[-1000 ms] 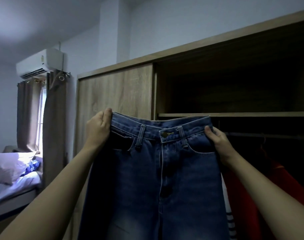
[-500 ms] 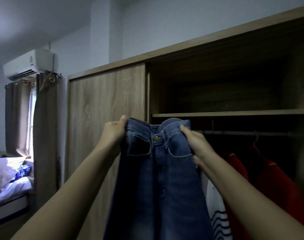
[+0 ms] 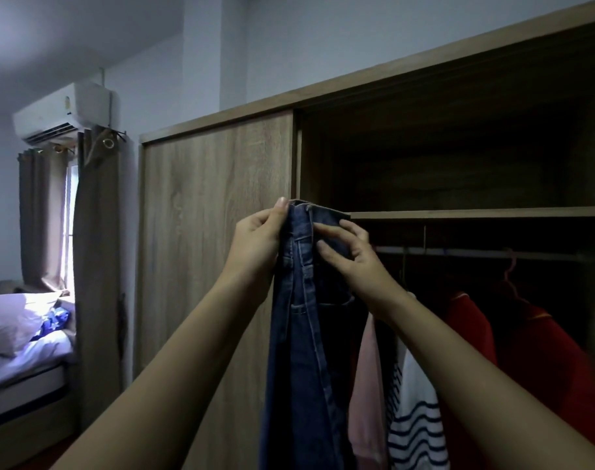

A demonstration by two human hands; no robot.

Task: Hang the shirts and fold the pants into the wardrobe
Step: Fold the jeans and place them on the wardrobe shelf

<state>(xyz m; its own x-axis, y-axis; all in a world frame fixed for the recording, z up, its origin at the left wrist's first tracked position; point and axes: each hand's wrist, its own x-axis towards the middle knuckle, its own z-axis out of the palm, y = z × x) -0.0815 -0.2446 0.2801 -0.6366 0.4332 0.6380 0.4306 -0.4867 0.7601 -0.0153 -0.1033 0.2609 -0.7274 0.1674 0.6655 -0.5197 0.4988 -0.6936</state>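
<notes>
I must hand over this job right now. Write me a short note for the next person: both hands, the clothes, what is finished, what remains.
Left hand grips the jeans at the waistband. Right hand pinches the same waistband from the other side.
The jeans hang doubled lengthwise before the open wardrobe.
Done: the lengthwise fold; a red shirt, a striped shirt and a pink garment hang on the rail.
Left: fold the jeans shorter and lay them inside, perhaps on the shelf.
</notes>
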